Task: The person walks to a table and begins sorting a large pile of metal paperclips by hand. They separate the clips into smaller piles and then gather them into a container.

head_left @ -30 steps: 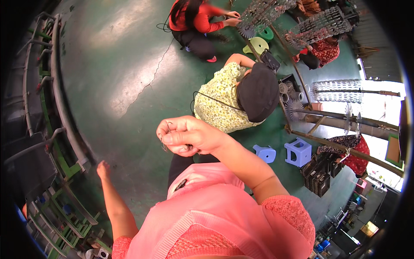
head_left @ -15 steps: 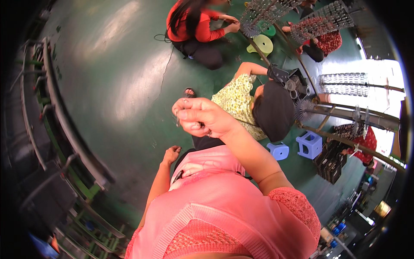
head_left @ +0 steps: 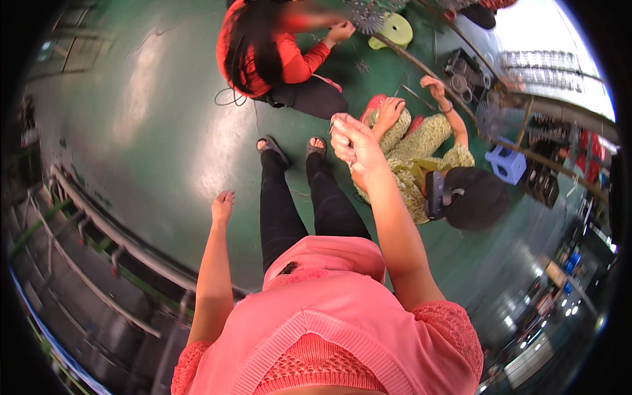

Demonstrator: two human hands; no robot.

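I am on my feet, with my right hand (head_left: 357, 143) raised in front of me and its fingers curled closed. Small thin bits seem to show at the fingertips, too small to make out. Low on the left hangs my left hand (head_left: 222, 208), its fingers curled in and no object showing in them. My right hand appears in front of a seated person in patterned yellow-green clothes and a dark cap (head_left: 475, 197). Whether it touches that person, I cannot tell.
A person in red (head_left: 299, 62) crouches ahead by a spiky metal wheel (head_left: 366, 18) and a yellow-green stool (head_left: 395, 31). A blue stool (head_left: 505, 163) and metal rails (head_left: 438, 76) stand at right. Pipe racks (head_left: 122, 240) line the left over a green floor (head_left: 158, 125).
My right hand has moved up and right, my left hand out to the left. My legs and feet now show. The capped person has come to sit farther right in view.
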